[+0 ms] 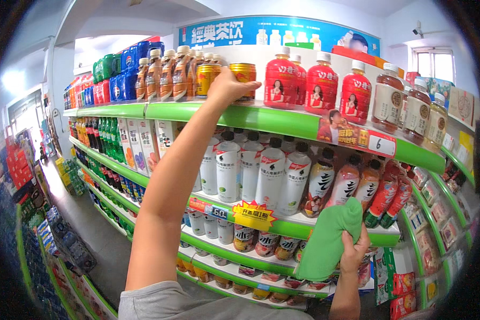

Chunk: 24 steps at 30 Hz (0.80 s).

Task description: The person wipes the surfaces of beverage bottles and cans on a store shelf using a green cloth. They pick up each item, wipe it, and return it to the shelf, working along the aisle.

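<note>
My left hand (pixel 228 88) reaches up to the top shelf. Its thumb lies across the front of a gold drink can (pixel 244 72), and its other fingers go round behind, mostly hidden. Just left of that hand stands another gold can (pixel 205 80), beside several brown bottles with pale caps. Lower down on the right, my right hand (pixel 354 249) is closed on a green cloth (pixel 325 242), which hangs in front of the middle shelves. The cloth covers part of the bottles and the shelf edge behind it.
Red-labelled bottles (pixel 280 82) and tea bottles (pixel 388 98) line the top shelf to the right, behind a green front edge (pixel 288 118). White bottles (pixel 269 178) fill the shelf below. An aisle floor (pixel 98 218) runs along the left, with stacked packs (pixel 64 240) beyond.
</note>
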{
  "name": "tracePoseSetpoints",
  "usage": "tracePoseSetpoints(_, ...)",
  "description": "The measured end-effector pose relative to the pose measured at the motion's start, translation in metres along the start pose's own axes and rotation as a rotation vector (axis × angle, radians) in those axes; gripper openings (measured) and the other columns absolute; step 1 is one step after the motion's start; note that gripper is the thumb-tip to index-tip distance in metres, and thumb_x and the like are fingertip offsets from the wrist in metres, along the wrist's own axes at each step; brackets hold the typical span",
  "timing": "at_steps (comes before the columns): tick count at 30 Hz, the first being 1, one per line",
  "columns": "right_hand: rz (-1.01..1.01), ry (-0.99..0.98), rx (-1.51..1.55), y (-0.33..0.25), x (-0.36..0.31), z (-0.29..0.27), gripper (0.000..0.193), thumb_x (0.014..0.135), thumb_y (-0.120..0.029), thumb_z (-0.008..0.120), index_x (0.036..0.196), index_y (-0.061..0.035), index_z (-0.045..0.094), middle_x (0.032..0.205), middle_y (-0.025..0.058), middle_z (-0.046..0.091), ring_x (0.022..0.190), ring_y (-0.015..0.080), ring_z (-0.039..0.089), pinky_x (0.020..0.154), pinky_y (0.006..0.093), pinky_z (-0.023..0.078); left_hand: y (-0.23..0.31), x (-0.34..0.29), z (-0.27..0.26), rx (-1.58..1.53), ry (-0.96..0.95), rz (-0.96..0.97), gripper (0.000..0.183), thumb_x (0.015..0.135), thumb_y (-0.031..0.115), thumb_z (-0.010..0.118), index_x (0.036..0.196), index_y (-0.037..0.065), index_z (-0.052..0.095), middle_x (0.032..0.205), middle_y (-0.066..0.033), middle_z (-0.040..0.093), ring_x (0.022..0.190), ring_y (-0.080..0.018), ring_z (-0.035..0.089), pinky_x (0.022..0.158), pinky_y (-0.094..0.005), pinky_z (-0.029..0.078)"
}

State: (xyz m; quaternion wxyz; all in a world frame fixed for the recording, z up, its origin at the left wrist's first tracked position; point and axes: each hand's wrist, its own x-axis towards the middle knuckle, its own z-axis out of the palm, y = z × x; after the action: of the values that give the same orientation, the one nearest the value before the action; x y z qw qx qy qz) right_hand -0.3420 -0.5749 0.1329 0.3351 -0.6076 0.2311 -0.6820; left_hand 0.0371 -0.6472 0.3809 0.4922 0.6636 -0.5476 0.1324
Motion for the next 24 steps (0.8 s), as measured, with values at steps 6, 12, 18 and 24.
tracePoseSetpoints(6, 0.005, -0.042, 0.026, 0.0, -0.006, 0.015, 0.029, 0.08, -0.001, 0.055, 0.109, 0.0038, 0.056, 0.096, 0.0032, 0.061, 0.085, 0.0113, 0.054, 0.08, 0.0268, 0.043, 0.002, -0.014, -0.006, -0.064, 0.208, 0.052, 0.077, 0.059, 0.051, 0.076, 0.106, -0.005, 0.048, 0.101, -0.0241, 0.061, 0.096, -0.0333, 0.062, 0.084, -0.0383, 0.048)
tracePoseSetpoints(12, -0.06, -0.058, 0.14, -0.005, -0.012, 0.027, 0.033, 0.082, 0.0, 0.054, 0.115, 0.0041, 0.055, 0.1, 0.0051, 0.062, 0.089, 0.0127, 0.056, 0.084, 0.0283, 0.043, 0.021, -0.059, -0.047, -0.911, 0.207, 0.362, 0.063, 0.066, 0.02, 0.079, 0.114, 0.002, 0.043, 0.103, -0.0127, 0.058, 0.093, -0.0195, 0.06, 0.082, -0.0326, 0.05)
tracePoseSetpoints(18, -0.136, 0.063, 0.081, -0.022, 0.001, 0.055, 0.032, 0.081, -0.001, 0.056, 0.113, 0.0039, 0.053, 0.099, 0.0056, 0.061, 0.089, 0.0138, 0.055, 0.083, 0.0282, 0.043, 0.011, -0.203, -0.022, -0.618, 0.236, 0.669, 0.078, 0.056, 0.013, 0.082, 0.121, 0.001, 0.042, 0.111, -0.0126, 0.054, 0.103, -0.0241, 0.054, 0.09, -0.0367, 0.044)
tracePoseSetpoints(24, -0.562, -0.294, -0.152, -0.08, 0.022, 0.105, 0.037, 0.073, -0.001, 0.064, 0.11, -0.0004, 0.058, 0.103, 0.0129, 0.062, 0.094, 0.0225, 0.06, 0.085, 0.0326, 0.045, -0.009, -0.257, 0.005, -0.55, 0.135, 0.641, 0.085, 0.052, 0.016, 0.083, 0.124, 0.001, 0.04, 0.111, -0.0149, 0.05, 0.099, -0.03, 0.051, 0.087, -0.0383, 0.042)
